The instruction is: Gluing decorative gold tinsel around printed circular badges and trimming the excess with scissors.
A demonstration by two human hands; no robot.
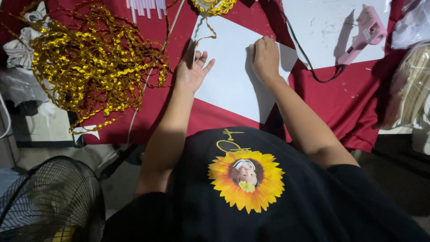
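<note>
Left hand [191, 71] fingers spread, flat on white board [233, 85] edge; right hand [265, 56] curled, pressing board top; neither grips anything. Board on red-clothed surface [358, 94]. Risk: gold cord [94, 62] snagging, board sliding.

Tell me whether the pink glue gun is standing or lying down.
Lying down: the pink glue gun rests on its side on the white board.

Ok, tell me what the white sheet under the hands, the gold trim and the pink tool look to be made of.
White sheet: probably thin card or foam board; matte, flat, crisp straight edges.
Gold trim: likely metallic foil cord; glittery, twisted, tangled loosely.
Pink glue gun: seemingly moulded plastic; smooth, slightly glossy.
The left hand and right hand rest on the sheet.
</note>
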